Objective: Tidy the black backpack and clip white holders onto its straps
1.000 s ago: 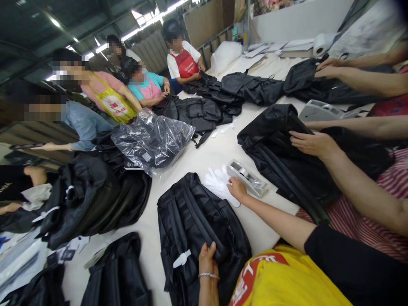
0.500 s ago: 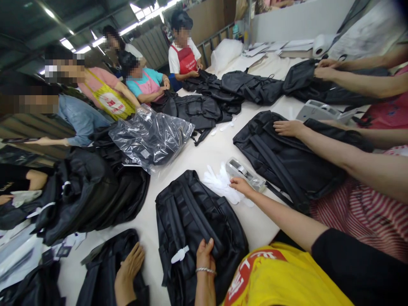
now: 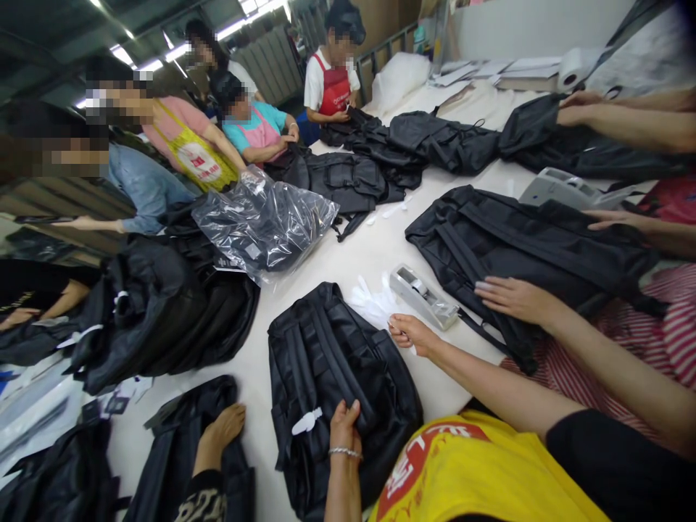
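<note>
A black backpack [image 3: 309, 355] lies on the table in front of me, straps facing up. My left hand [image 3: 344, 429], with a bracelet at the wrist, is closed at one of its shoulder straps [image 3: 341, 362]. A white strip [image 3: 307, 421] is wrapped around the other strap. My right hand [image 3: 409, 333] is closed on a white strip at the edge of a loose pile of white strips [image 3: 370, 301], right of the backpack. A grey tape dispenser [image 3: 424, 296] stands just beyond that hand.
A co-worker's hands rest on a black backpack [image 3: 489, 232] at my right. At my left, another person's hand [image 3: 224, 426] lies on a backpack [image 3: 179, 428]. Beyond are heaped black bags [image 3: 163, 312], a plastic-wrapped bag [image 3: 266, 225] and a second dispenser [image 3: 560, 190].
My right hand has shifted slightly down and its fingers have closed more at the white strips. My left hand stays on the backpack. The right co-worker's near hand moved down their backpack.
</note>
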{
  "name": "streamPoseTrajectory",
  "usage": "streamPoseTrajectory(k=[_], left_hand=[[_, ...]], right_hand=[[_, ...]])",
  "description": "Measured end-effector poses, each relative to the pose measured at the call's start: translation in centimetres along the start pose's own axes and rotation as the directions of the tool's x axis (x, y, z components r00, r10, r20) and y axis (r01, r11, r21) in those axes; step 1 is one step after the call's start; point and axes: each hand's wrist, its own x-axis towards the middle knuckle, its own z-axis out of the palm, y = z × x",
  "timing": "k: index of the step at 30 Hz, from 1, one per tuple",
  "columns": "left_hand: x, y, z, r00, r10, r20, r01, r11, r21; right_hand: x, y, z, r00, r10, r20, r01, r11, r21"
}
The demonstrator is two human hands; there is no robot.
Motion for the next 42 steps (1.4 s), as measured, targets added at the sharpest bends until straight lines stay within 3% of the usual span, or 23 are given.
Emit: streamPoseTrajectory(k=[6,13,19,22,23,25,28,30,33,38,42], left_hand=[[-0.4,0.5,-0.4,1.000,0.013,0.027,-0.013,1.000,-0.015],[-1.3,1.5,-0.7,1.000,0.010,0.029,-0.009,1.000,-0.027],[-1.6,2.2,-0.9,0.998,0.010,0.066,-0.007,0.999,-0.038],[-1.6,2.4,-1.1,0.996,0.006,0.091,-0.001,0.998,-0.056],[-1.6,2.5,-1.2,0.995,0.001,0.097,0.005,0.998,-0.068],[-1.9,2.9,-1.3,0.995,-0.005,0.102,0.016,0.994,-0.107],[-2.4,3.9,-1.5,0.995,-0.013,0.097,0.030,0.985,-0.168],[-2.8,4.5,-1.4,0.995,-0.031,0.100,0.050,0.980,-0.193],[-3.2,5.1,-1.1,0.991,-0.057,0.118,0.081,0.975,-0.207],[-3.0,4.8,-0.4,0.992,-0.054,0.112,0.071,0.986,-0.149],[-2.6,3.9,-0.6,0.998,-0.050,0.042,0.054,0.994,-0.095]], right_hand=[[-0.8,-0.8,1.3,0.934,0.171,0.315,-0.284,0.888,0.361],[-2.1,-0.9,2.9,0.940,0.097,0.328,-0.242,0.865,0.439],[-2.2,-0.7,3.6,0.954,0.121,0.275,-0.166,0.975,0.149],[-2.3,-0.1,3.8,0.967,0.170,0.188,-0.148,0.981,-0.126],[-2.4,0.1,3.8,0.968,0.208,0.140,-0.165,0.949,-0.267],[-2.5,0.8,3.8,0.956,0.291,0.028,-0.227,0.798,-0.558],[-2.5,2.0,4.0,0.912,0.410,-0.026,-0.271,0.553,-0.788],[-2.3,3.1,4.7,0.888,0.461,0.004,-0.258,0.506,-0.823],[-1.3,5.2,6.4,0.886,0.461,0.038,-0.227,0.505,-0.833],[1.2,8.5,9.2,0.941,0.338,-0.017,-0.244,0.641,-0.728],[2.0,9.4,9.6,0.897,0.432,-0.093,-0.408,0.729,-0.550]])
